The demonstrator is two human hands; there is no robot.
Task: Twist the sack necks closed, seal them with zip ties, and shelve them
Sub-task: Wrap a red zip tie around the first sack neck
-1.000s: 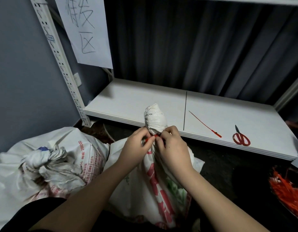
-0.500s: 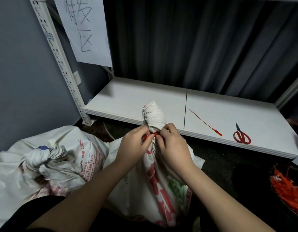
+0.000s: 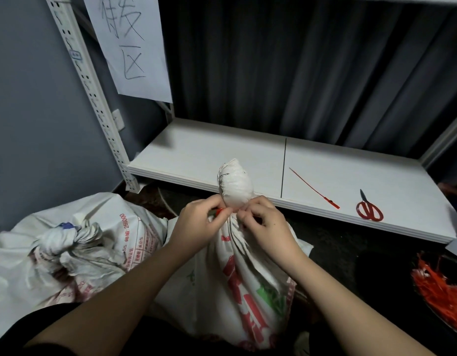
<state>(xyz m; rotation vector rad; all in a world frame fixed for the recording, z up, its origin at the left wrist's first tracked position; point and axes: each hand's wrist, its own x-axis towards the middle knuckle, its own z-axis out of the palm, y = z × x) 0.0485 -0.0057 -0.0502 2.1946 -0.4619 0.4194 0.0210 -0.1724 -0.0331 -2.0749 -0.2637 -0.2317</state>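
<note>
At far left we see a tied white sack (image 3: 76,242) slumped on the floor against the grey wall, its knotted neck lying sideways, below a perforated shelf upright (image 3: 93,98) that carries a handwritten paper sign (image 3: 135,47). Next, our left hand (image 3: 199,222) curls at the twisted neck of the upright printed sack (image 3: 248,273) between our forearms, thumb and fingertips pinching the red zip tie (image 3: 219,211) that wraps the neck; only a short red stretch of it shows between our fingers. The bunched top of the sack (image 3: 234,183) stands up above the tie, in front of the edge of the white lower shelf (image 3: 196,155). Our right hand (image 3: 267,222) meets the left at the same spot, fingers curled and pinching at the tie and the gathered cloth; exactly what each fingertip holds we cannot tell. Farther right, a loose red zip tie (image 3: 314,188) lies diagonally on the shelf, with red-handled scissors (image 3: 369,209) just beyond it near the front edge. At far right, on the dark floor, sits a heap of red zip ties (image 3: 438,286).
</note>
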